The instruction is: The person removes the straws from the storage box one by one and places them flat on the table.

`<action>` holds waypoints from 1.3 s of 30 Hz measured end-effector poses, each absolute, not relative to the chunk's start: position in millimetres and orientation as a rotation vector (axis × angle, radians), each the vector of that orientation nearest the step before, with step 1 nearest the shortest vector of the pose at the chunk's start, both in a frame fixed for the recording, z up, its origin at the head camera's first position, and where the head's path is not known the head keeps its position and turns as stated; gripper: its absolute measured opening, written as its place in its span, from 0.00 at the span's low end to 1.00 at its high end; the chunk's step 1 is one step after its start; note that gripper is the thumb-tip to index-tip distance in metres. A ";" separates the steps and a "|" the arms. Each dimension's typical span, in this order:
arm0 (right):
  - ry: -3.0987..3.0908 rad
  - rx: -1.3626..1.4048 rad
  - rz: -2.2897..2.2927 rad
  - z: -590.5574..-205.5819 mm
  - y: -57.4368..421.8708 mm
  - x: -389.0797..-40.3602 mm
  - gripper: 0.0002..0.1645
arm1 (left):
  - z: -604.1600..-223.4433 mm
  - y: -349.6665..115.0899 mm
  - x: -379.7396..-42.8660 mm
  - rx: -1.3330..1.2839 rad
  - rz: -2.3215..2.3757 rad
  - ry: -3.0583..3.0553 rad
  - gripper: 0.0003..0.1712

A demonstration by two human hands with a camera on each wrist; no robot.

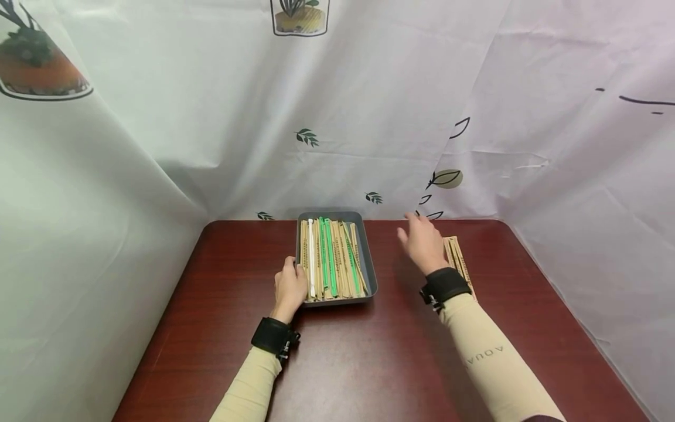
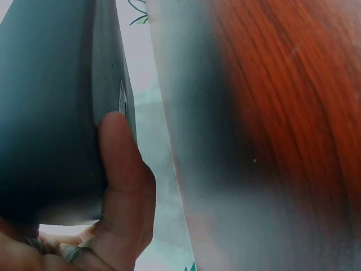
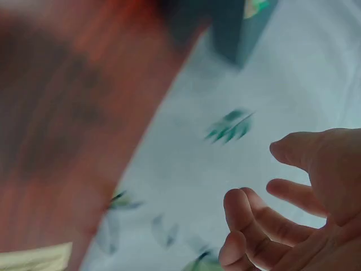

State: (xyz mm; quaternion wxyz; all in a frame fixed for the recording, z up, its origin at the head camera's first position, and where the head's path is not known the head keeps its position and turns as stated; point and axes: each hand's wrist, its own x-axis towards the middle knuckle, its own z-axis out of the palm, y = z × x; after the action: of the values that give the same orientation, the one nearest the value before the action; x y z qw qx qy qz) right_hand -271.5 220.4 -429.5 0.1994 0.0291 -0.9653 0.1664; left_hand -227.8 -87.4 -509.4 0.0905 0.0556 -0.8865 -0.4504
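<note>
My left hand grips a dark grey tray by its left side, near the front corner. In the left wrist view one finger lies along the tray's outer wall. Rows of slim straws in brown printed paper lie lengthwise in the tray. Among them are a white one and several green ones. To the right of the tray, my right hand is raised over the table with fingers loosely spread and holding nothing. Beside it lie a few brown paper-wrapped straws, partly hidden by hand and wrist.
The dark red wooden table ends at the back against a white printed curtain, which also hangs along both sides. The tray is near the table's back edge. A black band circles each wrist.
</note>
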 end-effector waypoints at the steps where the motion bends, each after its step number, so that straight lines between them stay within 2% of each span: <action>1: -2.710 0.095 0.482 -425.2 209.1 -272.6 0.26 | -509.4 -87.4 -227.8 0.166 -1.341 -2.633 0.22; 5: -2.777 0.146 0.505 -418.9 168.7 -273.4 0.25 | -510.4 -88.5 -228.0 0.160 -1.339 -2.637 0.22; 11: -2.837 0.263 0.395 -432.6 131.6 -268.4 0.23 | -512.8 -89.4 -228.7 0.150 -1.346 -2.646 0.21; 15: -2.853 0.313 0.285 -443.3 119.6 -264.6 0.19 | -512.9 -89.6 -228.6 0.154 -1.362 -2.641 0.21; 19: -2.890 0.318 0.162 -450.3 112.1 -261.2 0.10 | -513.0 -89.7 -229.1 0.152 -1.360 -2.636 0.20; 24: -2.945 0.299 0.055 -456.7 105.8 -258.6 0.14 | -512.3 -89.8 -229.3 0.150 -1.345 -2.629 0.20; 28: -2.959 0.290 0.031 -461.2 102.7 -258.3 0.06 | -510.6 -90.1 -229.0 0.152 -1.345 -2.622 0.21; 34: -2.951 0.301 0.028 -465.6 101.3 -257.5 0.17 | -509.7 -89.6 -228.5 0.158 -1.340 -2.617 0.20; 39: -2.962 0.308 0.035 -466.5 100.0 -255.8 0.21 | -509.9 -89.6 -227.7 0.166 -1.317 -2.612 0.20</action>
State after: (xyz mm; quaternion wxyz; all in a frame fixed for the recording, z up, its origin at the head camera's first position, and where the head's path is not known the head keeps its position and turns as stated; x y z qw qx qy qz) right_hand -255.8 100.0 -466.5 0.0818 0.1029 -0.9913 0.0116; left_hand -227.7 -89.6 -509.9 0.1058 0.0564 -0.8864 -0.4470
